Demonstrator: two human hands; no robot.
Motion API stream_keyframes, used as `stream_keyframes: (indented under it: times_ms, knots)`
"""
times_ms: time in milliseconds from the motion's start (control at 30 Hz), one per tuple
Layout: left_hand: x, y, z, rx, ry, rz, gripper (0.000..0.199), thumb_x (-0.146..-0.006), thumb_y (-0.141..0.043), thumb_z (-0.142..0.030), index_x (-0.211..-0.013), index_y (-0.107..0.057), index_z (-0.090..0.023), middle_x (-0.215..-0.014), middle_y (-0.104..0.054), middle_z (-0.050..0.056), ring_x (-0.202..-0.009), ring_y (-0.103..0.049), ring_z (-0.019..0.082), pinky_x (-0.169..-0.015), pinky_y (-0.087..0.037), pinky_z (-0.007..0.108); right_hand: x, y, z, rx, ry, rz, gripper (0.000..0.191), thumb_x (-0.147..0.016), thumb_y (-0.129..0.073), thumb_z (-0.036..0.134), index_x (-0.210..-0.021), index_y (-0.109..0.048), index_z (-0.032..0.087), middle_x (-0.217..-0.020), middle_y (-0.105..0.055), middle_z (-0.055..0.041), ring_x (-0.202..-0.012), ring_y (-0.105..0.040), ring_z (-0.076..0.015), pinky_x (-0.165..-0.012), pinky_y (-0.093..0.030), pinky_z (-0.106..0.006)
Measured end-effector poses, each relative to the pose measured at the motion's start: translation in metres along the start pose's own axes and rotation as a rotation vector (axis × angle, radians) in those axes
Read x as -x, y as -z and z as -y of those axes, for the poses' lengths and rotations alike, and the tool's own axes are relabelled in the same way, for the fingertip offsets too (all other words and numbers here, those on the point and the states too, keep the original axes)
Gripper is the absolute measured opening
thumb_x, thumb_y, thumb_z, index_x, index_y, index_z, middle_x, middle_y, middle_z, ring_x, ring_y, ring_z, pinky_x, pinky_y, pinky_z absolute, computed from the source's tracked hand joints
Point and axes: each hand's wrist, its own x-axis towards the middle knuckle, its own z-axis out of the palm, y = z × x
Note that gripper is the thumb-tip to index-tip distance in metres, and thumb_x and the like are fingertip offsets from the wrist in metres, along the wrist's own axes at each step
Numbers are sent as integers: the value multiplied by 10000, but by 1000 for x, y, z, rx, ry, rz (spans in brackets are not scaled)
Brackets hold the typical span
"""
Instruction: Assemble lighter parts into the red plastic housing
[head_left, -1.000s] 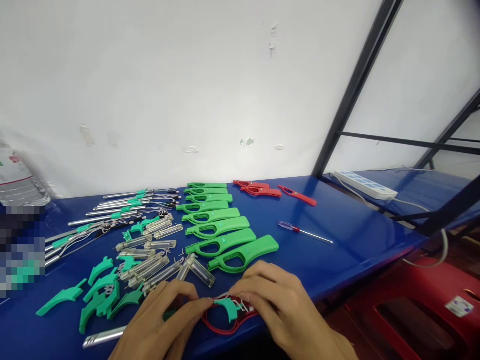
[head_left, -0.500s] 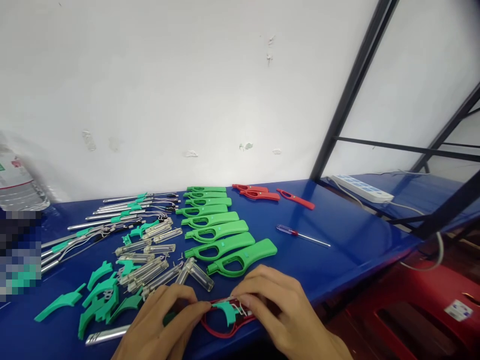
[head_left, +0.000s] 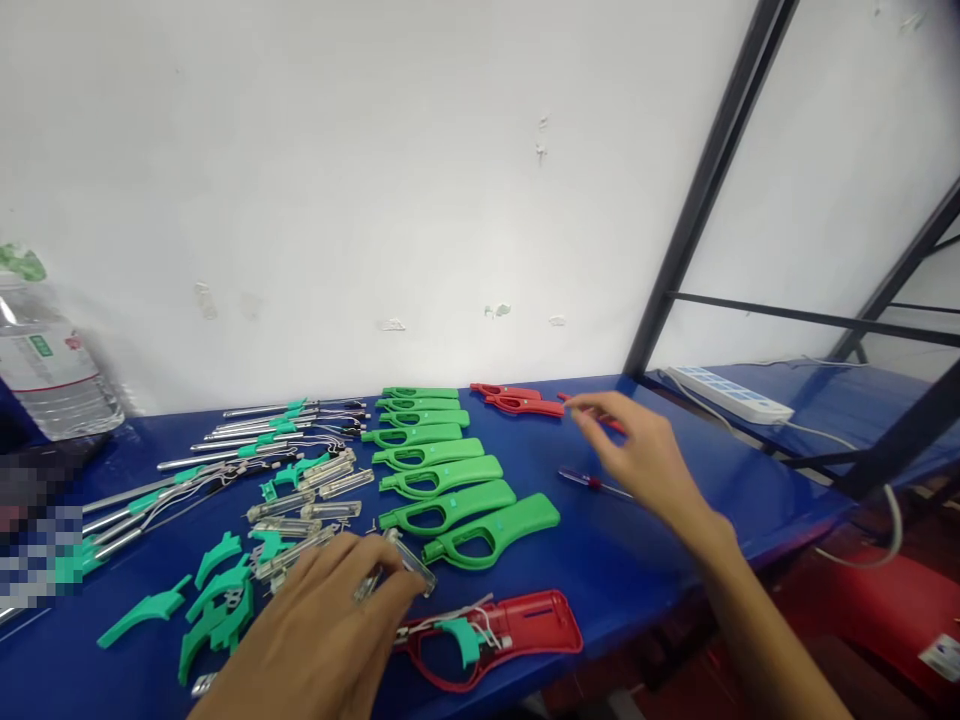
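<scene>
A red lighter half-shell (head_left: 536,620) lies open side up at the table's front edge. In it sit a teal trigger (head_left: 465,640), white wires and a small white part. My left hand (head_left: 330,620) is curled at its nozzle end, thumb and forefinger tips close together; whatever they may hold is hidden. A metal tube (head_left: 204,685) shows partly from under this hand. My right hand (head_left: 626,445) reaches to the back right, over another red half-shell (head_left: 616,425), fingers apart and partly covering it; contact is unclear.
Green half-shells (head_left: 495,530) line the middle, with two red ones (head_left: 525,403) behind. Clear fuel tanks (head_left: 330,510), teal triggers (head_left: 146,610) and metal tube assemblies (head_left: 262,440) lie left. A screwdriver (head_left: 581,480) lies right, beyond it a power strip (head_left: 724,393). A water bottle (head_left: 52,375) stands far left.
My right hand has left the front red half-shell and moved to the back right. My left hand has shifted slightly up, its fingers off the shell's rim. The view has tilted slightly.
</scene>
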Motion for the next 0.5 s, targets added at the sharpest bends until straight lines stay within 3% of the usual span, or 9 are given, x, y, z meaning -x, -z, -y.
stream_keyframes:
  times_ms: [67, 133, 233, 300, 367, 500]
  knots:
    - [-2, 8, 9, 3, 22, 24, 330, -1064, -495, -155, -1176, -742, -343, -1109, -811, -10, -940, -798, 220, -799, -625, 297, -24, 2, -37, 85, -67, 39, 205, -1147, -656, 349, -1202, -778, 194, -1232, -813, -119, -1140, -777, -287, -1064, -615, -500]
    - [-2, 14, 17, 0, 78, 26, 316, -1130, -467, -233, -1229, -746, -343, -1160, -821, -5, -997, -813, 211, -809, -631, 271, -38, 3, -65, 142, -115, 102, 302, -1112, -754, 405, -1328, -737, 195, -1348, -761, -97, -1143, -770, -266, -1006, -655, -495]
    - [-2, 18, 26, 0, 128, -28, 413, -1212, -389, -396, -1172, -797, -348, -1093, -847, -19, -957, -836, 181, -809, -642, 236, -39, 6, -87, 188, -142, 163, 329, -1117, -751, 395, -1392, -716, 217, -1420, -730, -107, -1161, -763, -265, -984, -670, -475]
    - [-5, 21, 31, 1, 123, -73, 520, -1217, -364, -455, -1022, -832, -341, -964, -860, -29, -844, -850, 170, -707, -643, 215, -33, 9, -88, 210, -147, 176, 316, -1117, -752, 400, -1369, -724, 212, -1395, -742, -101, -1153, -766, -259, -994, -666, -479]
    - [-8, 25, 35, 11, 136, -62, 504, -1187, -416, -432, -943, -847, -336, -907, -869, -23, -800, -864, 185, -626, -634, 213, -28, 15, -81, 220, -146, 168, 285, -1125, -728, 421, -1295, -756, 195, -1318, -784, -101, -1143, -780, -269, -1027, -649, -506]
    - [-2, 28, 42, 91, 267, 171, 372, -1042, -516, -333, -853, -836, -335, -931, -877, -7, -780, -859, 218, -636, -634, 256, -25, 32, -44, 169, -100, 146, 378, -1117, -586, 491, -1182, -830, 210, -1205, -869, -133, -1136, -819, -362, -1043, -633, -524]
